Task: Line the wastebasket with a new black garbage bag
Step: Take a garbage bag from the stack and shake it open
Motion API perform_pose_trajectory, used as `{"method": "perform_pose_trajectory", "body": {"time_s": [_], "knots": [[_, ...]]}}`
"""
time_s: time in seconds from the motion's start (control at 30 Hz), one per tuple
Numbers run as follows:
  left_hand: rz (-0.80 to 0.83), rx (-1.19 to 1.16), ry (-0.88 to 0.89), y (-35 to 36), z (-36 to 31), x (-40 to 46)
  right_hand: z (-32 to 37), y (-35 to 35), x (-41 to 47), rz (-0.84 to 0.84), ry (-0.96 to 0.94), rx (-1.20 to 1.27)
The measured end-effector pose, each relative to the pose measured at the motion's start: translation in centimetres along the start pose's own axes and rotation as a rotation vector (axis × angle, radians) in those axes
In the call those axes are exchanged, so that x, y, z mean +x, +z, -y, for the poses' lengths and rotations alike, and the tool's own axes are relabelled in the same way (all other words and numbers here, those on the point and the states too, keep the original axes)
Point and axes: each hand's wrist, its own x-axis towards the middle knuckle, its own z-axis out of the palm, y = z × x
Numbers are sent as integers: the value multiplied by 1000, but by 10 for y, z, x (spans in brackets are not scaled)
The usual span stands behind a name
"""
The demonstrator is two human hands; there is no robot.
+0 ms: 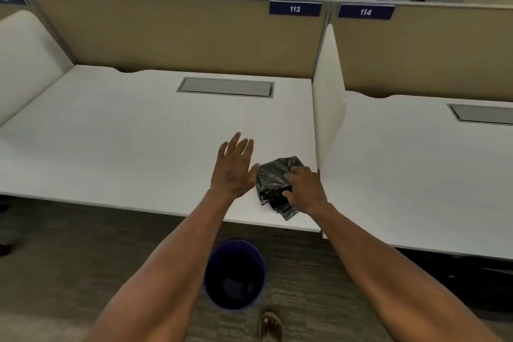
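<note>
A folded stack of black garbage bags (273,184) is seen near the desk's (138,133) front edge, pinched by the right hand (305,189). The left hand (234,166) is held open beside it, gripping nothing. The unlined wastebasket (235,275) stands on the floor below. Several clinging bags may be lifted together.

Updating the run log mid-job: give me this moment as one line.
stage: picking bag | right hand: on folded black bags, desk | left hand: open, empty | wastebasket: floor, unlined
</note>
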Motion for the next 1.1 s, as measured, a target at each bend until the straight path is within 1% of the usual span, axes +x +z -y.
{"method": "perform_pose_trajectory", "body": {"time_s": [0.17,0.4,0.5,0.6,0.67,0.73,0.87,0.97,1.1], "knots": [[78,-28,-29,23,-3,0,-2,17,16,22,10,-27],[98,-42,-60,49,3,-3,-8,28,28,-88,-10,2],[121,-71,-99,57,2,-2,-10,26,31,-165,-16,73],[199,-117,-224,51,-13,-2,-5,12,35,-254,-12,223],[258,-214,-341,41,-29,-3,2,-3,34,-325,10,372],[236,-364,-454,37,-40,-6,9,-19,28,-384,6,479],[189,-564,-599,29,-45,-13,18,-40,7,-446,-30,596],[159,-734,-656,20,-44,-19,24,-51,-4,-479,-33,655],[108,-904,-677,-4,-42,-30,35,-65,-18,-525,-76,681]]}}
